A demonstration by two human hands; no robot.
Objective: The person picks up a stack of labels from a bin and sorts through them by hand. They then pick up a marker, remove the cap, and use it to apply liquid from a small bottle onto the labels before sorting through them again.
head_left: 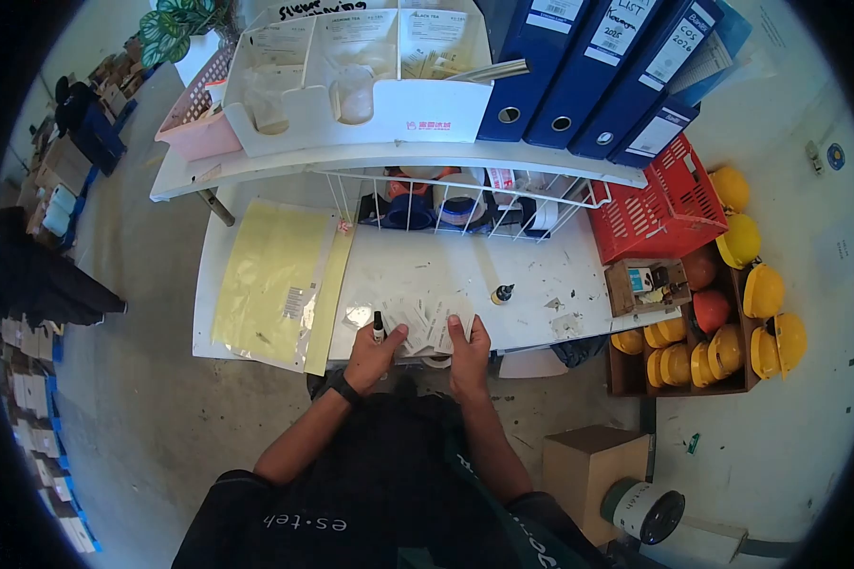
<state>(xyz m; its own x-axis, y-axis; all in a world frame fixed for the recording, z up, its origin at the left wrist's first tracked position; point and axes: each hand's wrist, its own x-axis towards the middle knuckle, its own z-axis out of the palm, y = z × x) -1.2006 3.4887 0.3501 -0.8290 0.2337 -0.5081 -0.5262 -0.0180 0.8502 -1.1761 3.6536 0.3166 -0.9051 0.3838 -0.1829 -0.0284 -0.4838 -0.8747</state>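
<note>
Several small white printed papers (425, 321) are fanned out between my two hands, over the front edge of the white table (408, 266). My left hand (375, 356) grips the papers' left side with its thumb on top, and a black-capped marker (379, 327) stands up between its fingers. On the right side, my right hand (469, 356) pinches the papers under its thumb. A yellow plastic-wrapped sheet (273, 280) lies to the left of my hands. Right of them, a small dark-capped bottle (502, 294) rests on the table.
Above is a shelf (370, 156) with a white divided box (351, 85) and blue binders (560, 76). A wire basket (465, 204) hangs below it. A red crate (659, 209), wooden box (647, 286) and yellow helmets (764, 289) are right. A person (38, 270) is far left.
</note>
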